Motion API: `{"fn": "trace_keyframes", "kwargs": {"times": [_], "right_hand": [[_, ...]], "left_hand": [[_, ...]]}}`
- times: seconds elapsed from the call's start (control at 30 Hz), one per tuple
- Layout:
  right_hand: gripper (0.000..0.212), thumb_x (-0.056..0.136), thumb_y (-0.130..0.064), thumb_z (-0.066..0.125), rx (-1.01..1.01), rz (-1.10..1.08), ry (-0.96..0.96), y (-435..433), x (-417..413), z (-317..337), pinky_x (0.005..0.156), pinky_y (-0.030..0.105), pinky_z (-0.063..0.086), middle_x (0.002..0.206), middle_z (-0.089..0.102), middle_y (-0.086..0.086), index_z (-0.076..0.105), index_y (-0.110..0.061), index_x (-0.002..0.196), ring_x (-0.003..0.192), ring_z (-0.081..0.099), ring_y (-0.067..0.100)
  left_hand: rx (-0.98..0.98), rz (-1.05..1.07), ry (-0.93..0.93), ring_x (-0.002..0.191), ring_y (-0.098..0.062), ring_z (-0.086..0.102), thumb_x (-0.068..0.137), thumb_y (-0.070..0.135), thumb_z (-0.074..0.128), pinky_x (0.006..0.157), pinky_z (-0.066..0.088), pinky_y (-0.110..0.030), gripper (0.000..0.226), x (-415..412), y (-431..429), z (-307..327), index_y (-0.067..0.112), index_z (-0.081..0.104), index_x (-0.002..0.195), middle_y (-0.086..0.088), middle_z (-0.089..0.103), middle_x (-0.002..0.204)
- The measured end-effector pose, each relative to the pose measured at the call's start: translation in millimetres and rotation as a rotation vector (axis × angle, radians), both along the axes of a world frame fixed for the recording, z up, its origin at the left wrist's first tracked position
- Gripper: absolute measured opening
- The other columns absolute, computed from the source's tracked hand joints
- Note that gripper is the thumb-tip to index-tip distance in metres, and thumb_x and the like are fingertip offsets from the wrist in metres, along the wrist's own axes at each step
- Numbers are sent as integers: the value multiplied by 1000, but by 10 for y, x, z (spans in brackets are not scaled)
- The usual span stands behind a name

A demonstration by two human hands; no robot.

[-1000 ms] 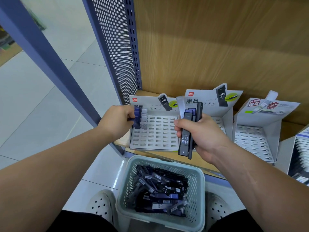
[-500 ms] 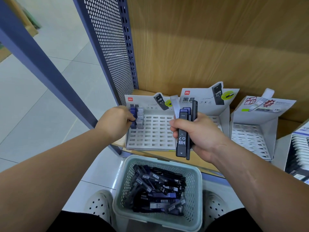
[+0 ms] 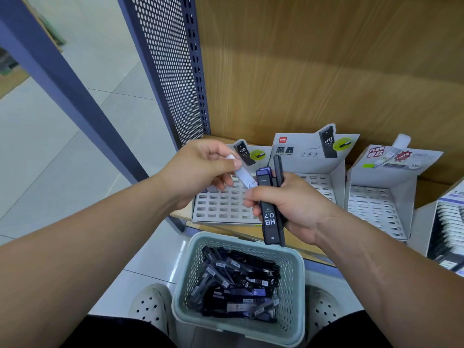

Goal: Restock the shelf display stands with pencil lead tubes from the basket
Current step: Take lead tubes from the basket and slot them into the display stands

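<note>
Left hand point(image 3: 200, 169): thumb and fingers pinch a pale lead tube point(image 3: 244, 178), whose lower end touches the right hand's bundle.
Right hand point(image 3: 298, 207): curled round a bundle of dark tubes point(image 3: 270, 217), held upright.
Basket point(image 3: 298, 277): at 6 o'clock, holding loose tubes point(image 3: 238, 282).
Display stand point(image 3: 218, 209): at 12 o'clock from the basket, visible slots bare.
Risk: drawing the pale tube free could loosen the bundle, and a slack grip would likely spill tubes onto the floor.
</note>
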State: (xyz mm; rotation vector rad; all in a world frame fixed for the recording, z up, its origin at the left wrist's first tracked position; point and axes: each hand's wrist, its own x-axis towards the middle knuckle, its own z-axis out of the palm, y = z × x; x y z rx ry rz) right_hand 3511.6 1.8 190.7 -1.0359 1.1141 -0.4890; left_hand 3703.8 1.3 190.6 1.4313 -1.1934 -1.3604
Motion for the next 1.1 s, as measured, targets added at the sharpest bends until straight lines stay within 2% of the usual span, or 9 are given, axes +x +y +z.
{"fn": "trace_keyframes", "kwargs": {"times": [0.2,0.3,0.4,0.5,0.63,0.73,0.9,1.0,1.1], "right_hand": [[8,89,-5,72,47,-294,-113,-92,-14,8,67,33,51,78,73,12,68,-12,86,59,62,16],[8,90,-7,71,6,-328,-102,-94,8,14,72,38,51,77,73,11,70,-12,84,60,63,15],[12,90,-6,71,-37,-277,-68,-66,40,7,70,37,51,74,71,10,71,-13,80,59,61,15],[14,88,-4,70,-42,-239,-63,-27,69,12,65,32,51,72,69,9,69,-15,79,59,60,15],[10,88,-3,70,-26,-239,-57,-28,81,-3,63,30,52,73,69,9,69,-13,84,59,60,16],[8,88,-4,71,-2,-265,-43,-45,61,-23,63,28,53,74,70,9,69,-11,89,58,61,14],[6,88,-7,72,12,-259,-13,-60,11,-67,69,36,50,75,71,8,69,-12,91,60,61,15],[8,88,-8,73,24,-269,-12,-77,-12,-86,72,38,49,75,72,7,69,-12,93,60,62,14],[7,88,-8,72,23,-263,-17,-86,-23,-95,73,38,48,74,71,7,69,-13,91,60,61,14]], "left_hand": [[15,91,180,52,-21,61,84,-7,67,52,51,-29,15,74,39,-27,7,61,80,-12,62,62],[39,-151,41,56,-25,63,80,-14,68,63,56,-38,41,74,93,-4,14,67,111,-13,62,63],[22,-342,-89,66,-28,59,79,-16,68,75,54,-54,76,52,127,-39,30,54,138,-8,59,65],[-9,-411,-146,69,-27,55,81,-10,67,70,45,-47,89,43,144,-76,43,38,145,-11,56,70],[-42,-361,-139,66,-24,58,87,2,67,69,49,-53,59,38,126,-122,39,49,129,-20,59,74],[-109,-181,-211,72,-40,60,87,12,70,71,50,-63,39,130,70,-250,36,59,116,-25,64,88],[-137,81,-429,67,-13,61,89,5,70,63,54,-25,24,363,-11,-513,26,71,99,-3,67,84],[-133,105,-513,79,-17,70,87,7,73,77,59,-30,14,447,-9,-638,21,71,92,0,72,87],[-203,43,-689,78,-9,68,85,4,74,77,57,-27,17,471,12,-708,21,71,86,5,71,84]]}}
